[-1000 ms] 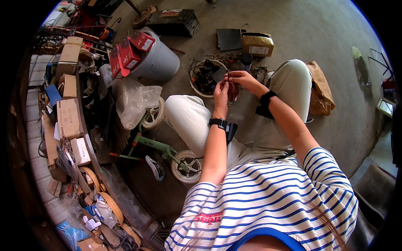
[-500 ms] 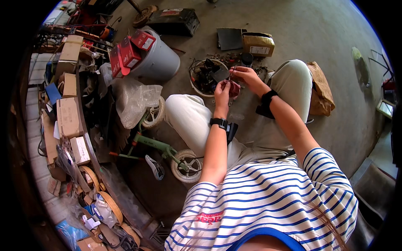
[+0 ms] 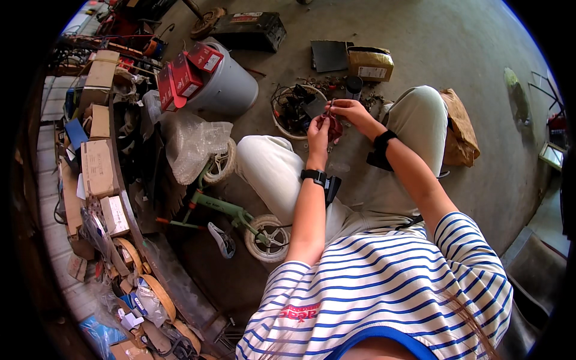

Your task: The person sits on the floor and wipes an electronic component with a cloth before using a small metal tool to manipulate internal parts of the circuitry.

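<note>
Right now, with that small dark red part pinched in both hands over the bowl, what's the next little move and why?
Probably keep the left hand steady on the dark red part while the right hand works its top edge, since both hands pinch it just above the round bowl of parts; anything dropped may land there.

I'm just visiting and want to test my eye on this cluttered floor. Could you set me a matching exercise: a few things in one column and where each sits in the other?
Things:
1. small dark red part
2. grey bucket
3. small green bike
4. round basin of dark parts

Places:
A. lying on the floor beside the person's left leg
B. held between the left hand and right hand
C. on the floor just beyond the hands
D. lying tipped over, red boxes at its mouth

Pairs: 1-B, 2-D, 3-A, 4-C
</note>
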`<state>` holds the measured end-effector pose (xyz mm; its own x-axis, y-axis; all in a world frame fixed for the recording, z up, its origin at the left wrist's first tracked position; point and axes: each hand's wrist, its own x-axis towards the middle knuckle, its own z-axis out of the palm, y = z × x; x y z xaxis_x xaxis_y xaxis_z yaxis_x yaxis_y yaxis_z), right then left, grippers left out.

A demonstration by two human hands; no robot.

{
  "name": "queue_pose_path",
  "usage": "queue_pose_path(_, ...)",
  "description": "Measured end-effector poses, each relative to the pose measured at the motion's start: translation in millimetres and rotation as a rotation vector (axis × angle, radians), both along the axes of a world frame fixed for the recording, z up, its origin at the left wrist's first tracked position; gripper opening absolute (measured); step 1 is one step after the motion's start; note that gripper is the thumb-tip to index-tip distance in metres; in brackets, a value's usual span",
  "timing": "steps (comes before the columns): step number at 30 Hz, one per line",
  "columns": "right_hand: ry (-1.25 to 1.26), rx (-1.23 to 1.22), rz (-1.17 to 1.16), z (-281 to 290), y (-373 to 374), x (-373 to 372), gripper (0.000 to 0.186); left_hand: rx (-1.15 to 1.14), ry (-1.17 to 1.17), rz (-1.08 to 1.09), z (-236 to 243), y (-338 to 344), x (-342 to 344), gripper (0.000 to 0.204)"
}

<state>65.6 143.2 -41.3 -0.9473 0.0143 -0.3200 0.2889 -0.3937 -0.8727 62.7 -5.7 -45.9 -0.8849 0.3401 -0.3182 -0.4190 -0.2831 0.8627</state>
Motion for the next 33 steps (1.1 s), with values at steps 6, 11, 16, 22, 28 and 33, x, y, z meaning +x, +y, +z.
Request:
queue_pose_path(6,-0.018,-0.010,0.035,3.4,-0.6,0.2,0.034,-0.030,0.050,0.019,-2.7,0.1,-1.7,0.019)
queue_pose_path(11,-0.025,-0.006,-0.003,2.9,-1.1,0.1,0.028,-0.019,0.039,0.015,-2.8,0.7,-1.0,0.018)
queue_pose_path(16,-0.041,0.039,-0.004,9.8,-3.2,0.3,0.027,-0.043,0.041,0.015,-5.6,-1.2,-1.7,0.019)
queue_pose_path(22,-0.043,0.076,0.016,3.0,1.5,1.2,0.027,-0.030,0.039,-0.028,3.3,2.8,0.7,0.019)
queue_pose_path(28,-0.014,0.089,0.057,3.2,-2.3,-0.4,0.028,-0.037,0.088,-0.032,-9.9,-2.5,-3.1,0.025)
queue_pose_path(33,-0.027,0.099,0.125,3.0,1.3,0.5,0.029,-0.015,0.050,-0.055,-2.3,-1.1,-0.9,0.025)
